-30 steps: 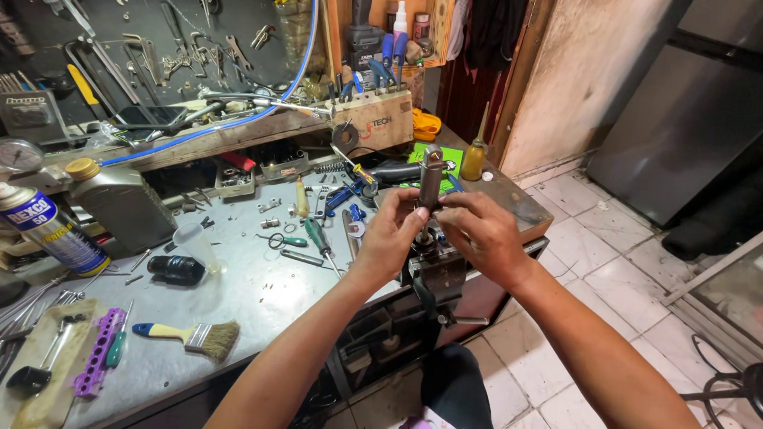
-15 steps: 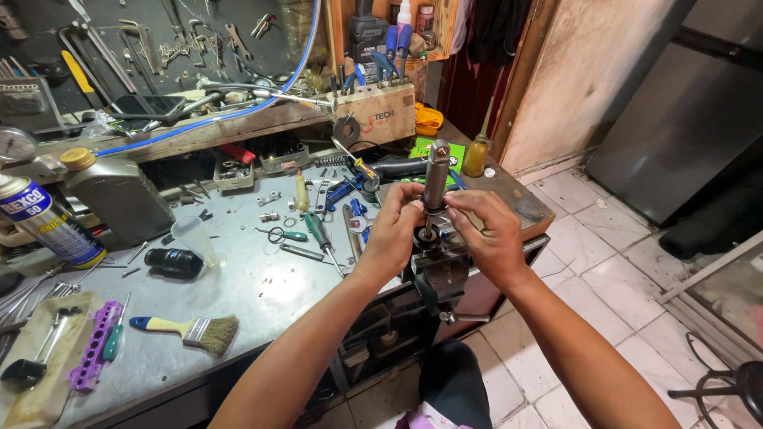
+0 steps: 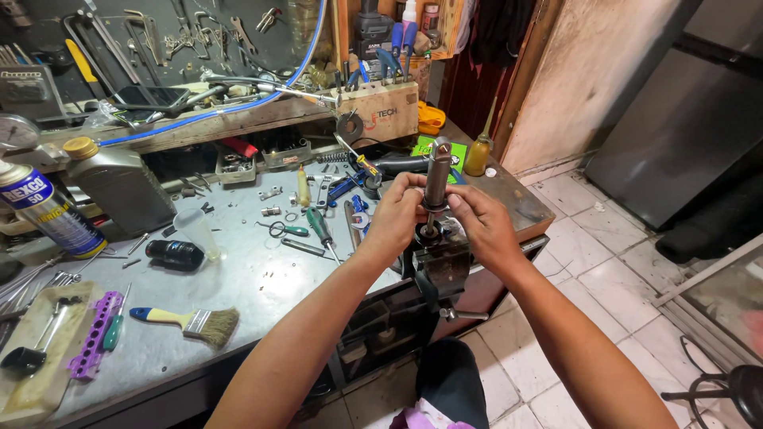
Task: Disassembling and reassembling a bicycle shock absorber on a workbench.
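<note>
An upright grey metal cylinder part (image 3: 437,171) stands in a bench vise (image 3: 442,266) at the front edge of the metal workbench (image 3: 238,270). My left hand (image 3: 395,214) wraps the lower end of the cylinder from the left. My right hand (image 3: 482,225) pinches the same lower end from the right, at a dark ring around a thin shaft. Both hands meet just above the vise jaws.
Scissors (image 3: 284,229), a green screwdriver (image 3: 321,226), a paintbrush (image 3: 191,320), a spray can (image 3: 44,210), a grey oil jug (image 3: 115,183) and small loose parts lie on the bench. Tools hang on the back wall. A yellow oil bottle (image 3: 477,153) stands beyond the vise. Tiled floor lies to the right.
The view shifted slightly toward the vise. My hands slid lower on the cylinder, closing around its base above the vise jaws.
</note>
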